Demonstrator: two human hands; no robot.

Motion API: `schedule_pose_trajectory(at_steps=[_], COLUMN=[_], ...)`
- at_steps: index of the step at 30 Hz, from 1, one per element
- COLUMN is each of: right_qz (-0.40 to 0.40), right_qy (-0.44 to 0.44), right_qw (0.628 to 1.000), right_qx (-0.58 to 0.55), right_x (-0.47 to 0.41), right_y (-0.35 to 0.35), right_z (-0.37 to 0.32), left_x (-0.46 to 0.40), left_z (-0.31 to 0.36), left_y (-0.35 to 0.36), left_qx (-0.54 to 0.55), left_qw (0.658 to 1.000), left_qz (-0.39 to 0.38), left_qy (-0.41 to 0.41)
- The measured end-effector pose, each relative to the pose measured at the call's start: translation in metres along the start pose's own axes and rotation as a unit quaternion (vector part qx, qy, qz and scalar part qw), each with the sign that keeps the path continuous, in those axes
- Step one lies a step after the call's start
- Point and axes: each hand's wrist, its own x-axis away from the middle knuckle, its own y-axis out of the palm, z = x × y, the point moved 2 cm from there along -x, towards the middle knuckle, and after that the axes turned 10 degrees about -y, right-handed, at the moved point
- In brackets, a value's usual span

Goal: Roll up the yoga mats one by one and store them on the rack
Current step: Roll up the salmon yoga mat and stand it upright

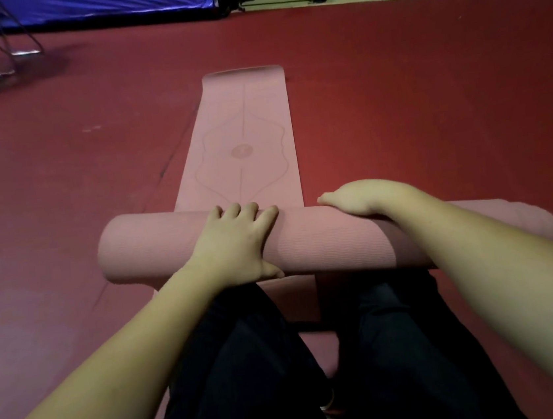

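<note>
A person crouches over a pink yoga mat (pixel 242 137) on a red floor (pixel 426 88), its near portion wound into a thick roll (pixel 323 242); the left hand (pixel 234 241) grips the roll's top, fingers curled, while the right hand (pixel 363 197) presses over it, fingers hidden

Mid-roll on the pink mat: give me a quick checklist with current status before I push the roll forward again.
1. Left hand on the rolled part, fingers over the top: ok.
2. Right hand on the roll: ok.
3. Flat stretch of mat ahead lies smooth: ok.
4. Roll square to the flat stretch: not ok, it sits skewed.
5. Floor beyond the mat's far end free of obstacles: ok.
6. Roll tightness inside: cannot tell.
</note>
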Motion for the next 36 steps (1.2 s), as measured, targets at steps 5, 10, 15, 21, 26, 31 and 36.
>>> schedule_pose_trajectory(at_steps=[5, 10, 15, 21, 26, 31, 36], right_qz=[-0.048, -0.081, 0.145, 0.23, 0.23, 0.221, 0.181], right_qy=[-0.015, -0.011, -0.04, -0.054, -0.024, -0.003, 0.009], right_qw=[0.998, 0.996, 0.989, 0.969, 0.965, 0.967, 0.979], right_qx=[-0.023, -0.029, -0.011, 0.071, 0.126, 0.128, 0.091], right_x=[0.008, 0.006, 0.002, 0.02, 0.021, 0.009, -0.009], right_y=[-0.001, 0.025, 0.029, 0.046, 0.063, 0.057, 0.049], right_z=[-0.007, 0.001, 0.006, -0.004, -0.008, -0.007, 0.002], left_x=[0.012, 0.013, -0.015, -0.053, -0.074, -0.074, -0.045], left_z=[0.0, 0.005, -0.003, -0.016, -0.019, -0.021, -0.017], left_y=[-0.02, -0.009, -0.003, 0.012, 0.024, 0.027, 0.026], left_qx=[0.028, 0.055, 0.134, 0.266, 0.318, 0.329, 0.234], left_qw=[0.998, 0.987, 0.956, 0.87, 0.82, 0.833, 0.958], left_qz=[-0.053, -0.152, -0.26, -0.413, -0.472, -0.439, -0.157], left_qy=[0.003, 0.01, -0.01, -0.052, -0.067, -0.072, -0.05])
